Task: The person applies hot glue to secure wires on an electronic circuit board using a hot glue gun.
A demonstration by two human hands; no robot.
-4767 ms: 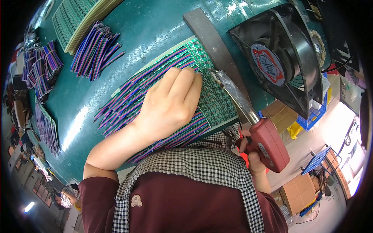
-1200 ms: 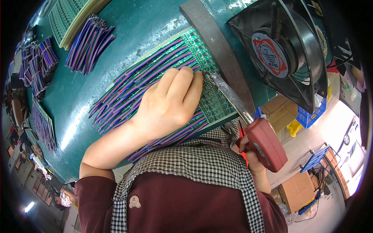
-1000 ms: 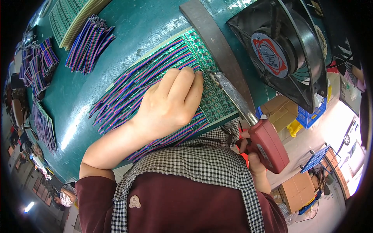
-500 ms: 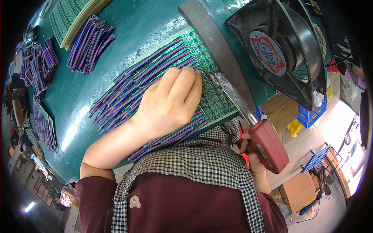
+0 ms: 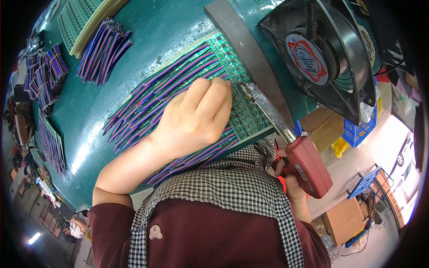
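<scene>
A green circuit board panel (image 5: pixel 252 114) lies on the green table, dense with small parts. Multicoloured ribbon wires (image 5: pixel 140 109) fan leftward from it in rows. My left hand (image 5: pixel 194 114) rests over the wires, fingers curled and pressed together, its fingertips at the row where wires meet the board; whatever they pinch is hidden beneath. A dark red soldering gun (image 5: pixel 308 167) is in my right hand (image 5: pixel 292 185), which is closed around its handle and partly hidden behind it. The gun's metal barrel slants up and left, its tip at the board just right of my left fingertips.
A dark metal bar (image 5: pixel 250 49) lies along the board's far right side. Beyond it stands a black fan (image 5: pixel 321 58). Wire bundles (image 5: pixel 103 51) and a stack of boards (image 5: pixel 85 22) sit at the far left. A blue crate (image 5: pixel 359 129) and cardboard boxes (image 5: pixel 344 221) are at the right.
Almost nothing differs. My left fingers have shifted very slightly, while the soldering gun stays nearly still at the board.
</scene>
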